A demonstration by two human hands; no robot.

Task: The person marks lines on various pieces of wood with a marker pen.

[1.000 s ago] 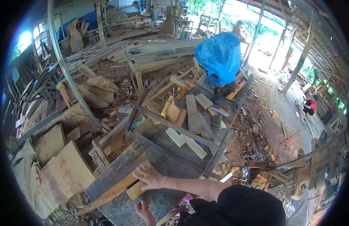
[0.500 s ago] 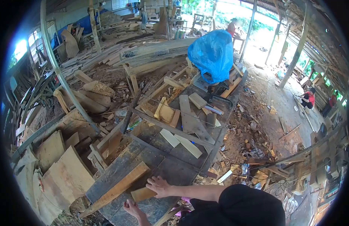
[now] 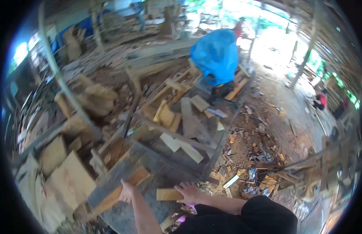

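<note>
1. Left hand [image 3: 126,192] closed on the long plank [image 3: 141,178], which lies slantwise on the bench [image 3: 171,169].
2. Right hand [image 3: 188,192] laid on the end of the short offcut [image 3: 167,194] at the bench edge; grip unclear in the blur.
3. Looks like shifting cut pieces. Moving the plank calls for clearing the offcut.

You had nothing readable in front of you: no words, numbers, brand marks or signs came through. The long plank [image 3: 138,178] your left hand [image 3: 126,192] held and the small block [image 3: 167,194] under your right hand [image 3: 188,191] showed bare wood. The blue tarp [image 3: 216,54] looked plain too, though the motion blur may well have hidden small print.
</note>
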